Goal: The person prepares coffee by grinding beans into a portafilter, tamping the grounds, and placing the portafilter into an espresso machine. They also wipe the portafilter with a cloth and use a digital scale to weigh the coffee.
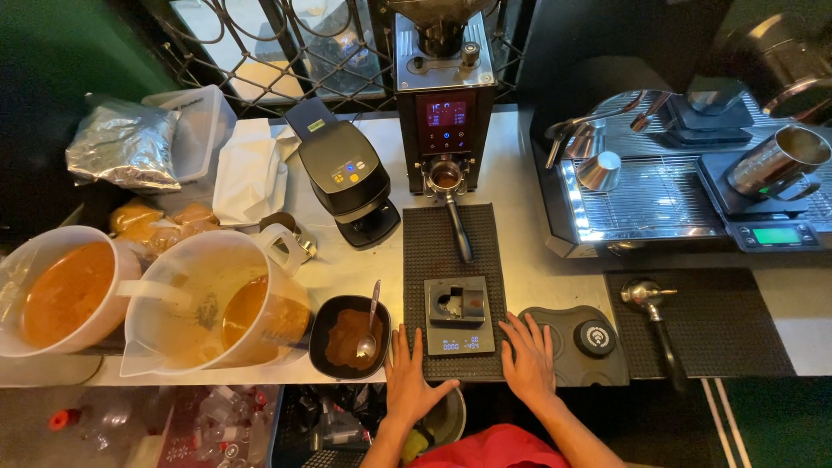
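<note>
Head view: both hands, left hand [412,377] and right hand [527,360], lie spread flat and empty on the counter [537,260] flanking the small scale [458,317], seemingly waiting while the portafilter [449,186] fills under the grinder [445,95].

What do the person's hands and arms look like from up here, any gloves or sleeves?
Both are bare: the left hand and right hand wear no gloves, and no rings, watch or wristbands show. The forearms are uncovered down to the frame's bottom edge, so no sleeves are visible. Between them sits a red garment.
</note>
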